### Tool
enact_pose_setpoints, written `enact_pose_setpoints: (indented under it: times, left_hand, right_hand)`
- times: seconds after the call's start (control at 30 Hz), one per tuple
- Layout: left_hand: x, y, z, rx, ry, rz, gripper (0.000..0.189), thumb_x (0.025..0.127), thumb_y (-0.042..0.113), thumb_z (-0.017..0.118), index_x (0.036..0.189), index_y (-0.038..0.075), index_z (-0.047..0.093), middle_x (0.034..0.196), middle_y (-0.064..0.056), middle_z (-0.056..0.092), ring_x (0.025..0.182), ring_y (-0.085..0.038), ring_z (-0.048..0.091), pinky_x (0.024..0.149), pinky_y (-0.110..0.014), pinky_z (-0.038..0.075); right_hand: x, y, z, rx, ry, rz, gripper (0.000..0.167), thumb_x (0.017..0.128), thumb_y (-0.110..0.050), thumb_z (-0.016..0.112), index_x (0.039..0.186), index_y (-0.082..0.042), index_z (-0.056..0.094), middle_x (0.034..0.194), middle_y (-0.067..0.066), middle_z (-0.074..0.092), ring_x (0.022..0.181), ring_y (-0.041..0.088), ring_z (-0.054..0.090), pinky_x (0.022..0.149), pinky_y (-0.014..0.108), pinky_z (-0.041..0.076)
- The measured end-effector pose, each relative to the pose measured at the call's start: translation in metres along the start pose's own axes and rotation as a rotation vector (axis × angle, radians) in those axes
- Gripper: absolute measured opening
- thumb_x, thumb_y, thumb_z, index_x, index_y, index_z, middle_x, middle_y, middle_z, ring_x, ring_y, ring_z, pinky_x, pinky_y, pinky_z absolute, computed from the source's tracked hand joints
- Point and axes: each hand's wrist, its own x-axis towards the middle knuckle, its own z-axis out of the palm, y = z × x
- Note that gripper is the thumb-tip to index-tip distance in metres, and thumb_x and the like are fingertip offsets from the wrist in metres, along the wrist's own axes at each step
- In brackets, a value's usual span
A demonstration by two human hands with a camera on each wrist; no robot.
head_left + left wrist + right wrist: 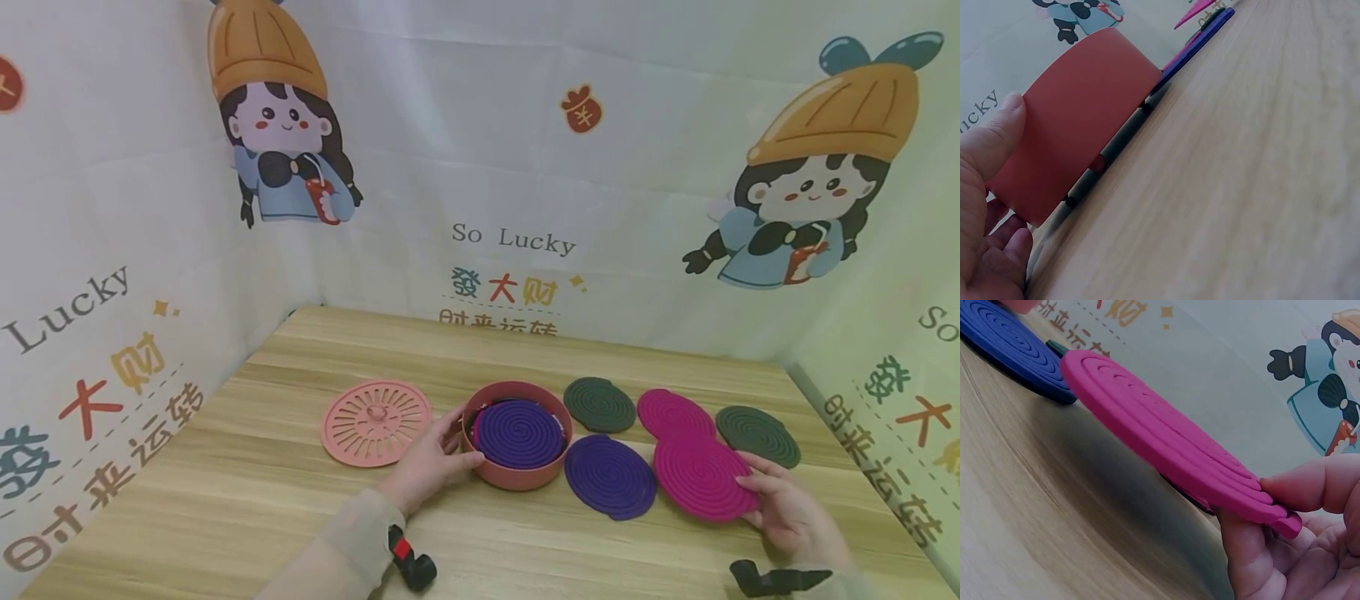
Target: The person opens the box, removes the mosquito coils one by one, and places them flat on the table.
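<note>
My left hand [429,460] holds the side of a round reddish mosquito coil box [519,478], thumb and fingers about its wall [1079,119]. Inside the box a purple-blue coil [521,433] lies on top, with a bit of pink showing below it. A pink mosquito coil [705,480] is pinched at its right edge between the thumb and fingers of my right hand [795,512]. In the right wrist view this pink coil [1160,431] is tilted and raised off the table.
Left of the box lies its slotted pink lid [352,427]. To the right are a purple-blue coil [609,477], a dark green coil [598,404], another pink coil [675,412] and a second green coil [759,435], all on the wooden table [247,492]. Printed cloth walls [420,125] surround the table.
</note>
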Motion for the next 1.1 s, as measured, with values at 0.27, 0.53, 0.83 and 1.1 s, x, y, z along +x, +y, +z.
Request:
enact_pose_setpoints:
  times: [0.27, 0.53, 0.83, 1.1]
  left_hand:
    - [0.004, -0.011, -0.001, -0.014, 0.008, 0.012, 0.084, 0.081, 0.014, 0.078, 0.151, 0.012, 0.032, 0.149, -0.016, 0.037, 0.138, -0.028, 0.034, 0.114, -0.039, 0.029]
    - [0.005, -0.013, -0.002, -0.001, 0.011, 0.006, 0.084, 0.081, 0.015, 0.078, 0.151, 0.012, 0.031, 0.149, -0.016, 0.038, 0.138, -0.028, 0.034, 0.114, -0.038, 0.030]
    - [0.007, -0.016, -0.002, -0.014, 0.012, -0.001, 0.085, 0.081, 0.010, 0.077, 0.151, 0.010, 0.030, 0.150, -0.018, 0.036, 0.138, -0.029, 0.033, 0.113, -0.039, 0.031]
    - [0.004, -0.010, -0.001, -0.027, 0.005, 0.008, 0.084, 0.082, 0.013, 0.078, 0.152, 0.012, 0.030, 0.150, -0.017, 0.036, 0.138, -0.029, 0.033, 0.114, -0.039, 0.030]
  right_hand:
    - [-0.002, 0.000, -0.003, -0.093, 0.048, 0.064, 0.042, 0.096, 0.001, 0.045, 0.090, -0.033, 0.069, 0.090, -0.009, 0.068, 0.074, 0.008, 0.065, 0.062, 0.023, 0.056]
    - [-0.003, -0.003, -0.001, -0.152, 0.062, 0.121, 0.041, 0.096, 0.001, 0.047, 0.088, -0.033, 0.067, 0.089, -0.008, 0.068, 0.076, 0.010, 0.067, 0.068, 0.027, 0.059]
    - [-0.004, -0.005, -0.001, -0.257, 0.103, 0.105, 0.033, 0.097, -0.003, 0.049, 0.091, -0.031, 0.064, 0.090, -0.013, 0.065, 0.077, 0.005, 0.061, 0.066, 0.023, 0.056]
    - [-0.001, -0.011, 0.000, -0.520, 0.165, 0.103, 0.042, 0.098, -0.010, 0.049, 0.131, 0.015, 0.045, 0.107, -0.005, 0.061, 0.084, -0.003, 0.055, 0.075, 0.024, 0.053]
